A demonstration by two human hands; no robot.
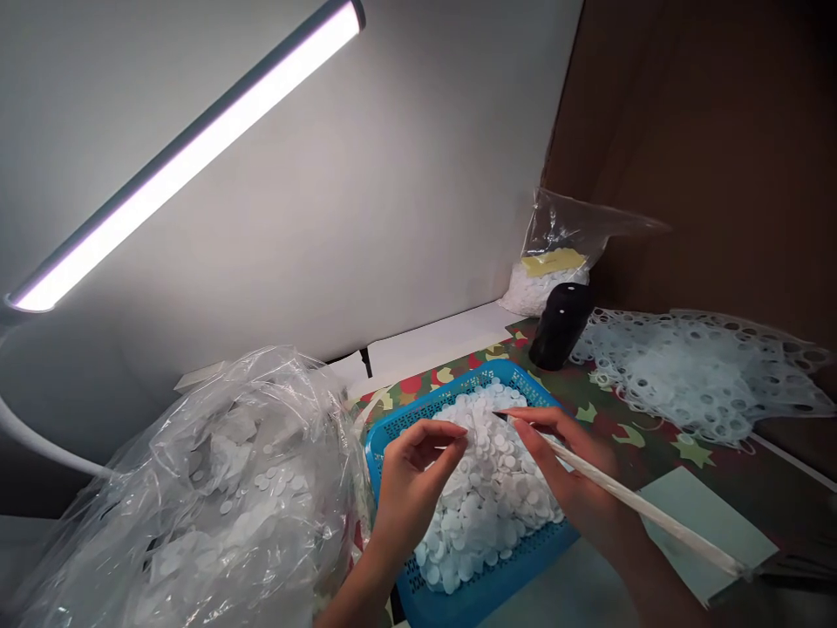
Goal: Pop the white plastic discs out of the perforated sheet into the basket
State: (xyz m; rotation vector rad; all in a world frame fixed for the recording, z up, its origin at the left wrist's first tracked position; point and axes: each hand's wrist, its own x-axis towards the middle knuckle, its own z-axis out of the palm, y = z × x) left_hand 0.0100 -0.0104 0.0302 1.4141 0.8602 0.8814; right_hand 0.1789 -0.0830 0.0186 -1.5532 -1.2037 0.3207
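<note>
A blue perforated basket (484,602) holds a heap of small white discs (484,515). Over its left part is my left hand (418,475), thumb and forefinger pinched together; whatever sits between the fingertips is too small to make out. My right hand (575,471), above the basket's right side, grips a long whitish stick (647,508) with a dark pointed tip, which points left toward the other hand. The far end of the stick reaches down to the lower right. The two hands are a little apart.
A clear plastic bag (248,488) with loose discs lies at the left, under a lit tube lamp (196,148). Behind the basket stand a black cylinder (561,327) and a bag of discs (536,283). Punched plastic sheets (699,371) and a pale green card (710,528) lie right.
</note>
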